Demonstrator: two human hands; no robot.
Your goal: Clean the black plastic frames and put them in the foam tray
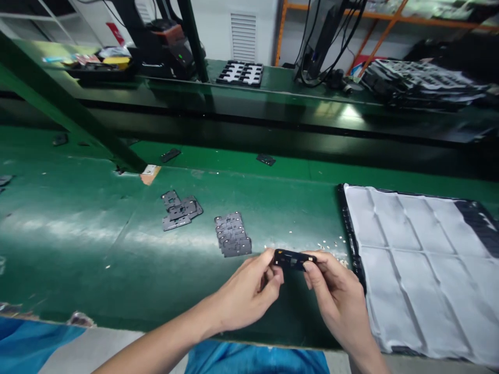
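looks like both hands are doing a close-handling step. left hand [249, 298] is pinching the left end of the black part [293, 261]; right hand [345, 304] is pinching the right end, thumb pressing its near face. part is spanning between the fingertips, above the green bench [136, 270]. next move is probably calling for steady, even grip.

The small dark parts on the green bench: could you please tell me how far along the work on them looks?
One dark part is in hand, held between the left hand and right hand. The overlapping row looks orderly, so may be done; the looser pile farther left may be what is left. Neither is certain from this view.
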